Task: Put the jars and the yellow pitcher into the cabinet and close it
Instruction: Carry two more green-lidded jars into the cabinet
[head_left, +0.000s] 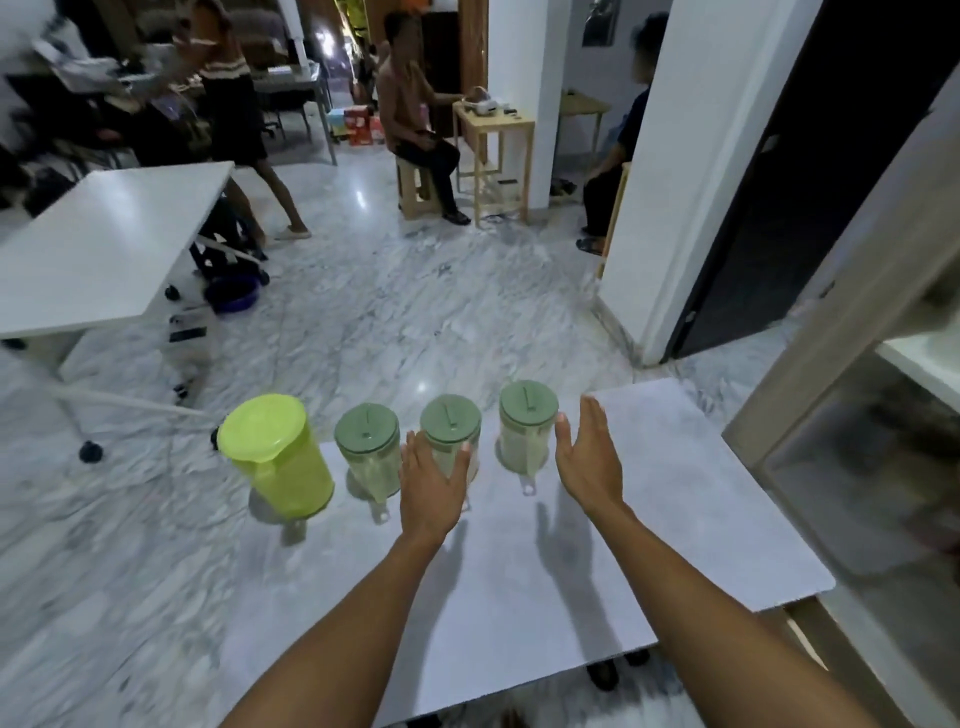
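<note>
Presently both hands lie spread and empty: left hand (431, 480) before the middle jar (450, 423), right hand (589, 460) beside the right jar (527, 428). Yellow pitcher (278, 457) ends the row on the worktop (675, 519). We advise gripping bodies below the lids.

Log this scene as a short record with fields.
table: white, bears one row
yellow pitcher: leftmost, lidded
left jar: beside pitcher, green lid
middle jar: green lid, partly hidden
right jar: green lid
left hand: open, at middle jar
right hand: open, right of right jar
cabinet: far right, blurred
</note>
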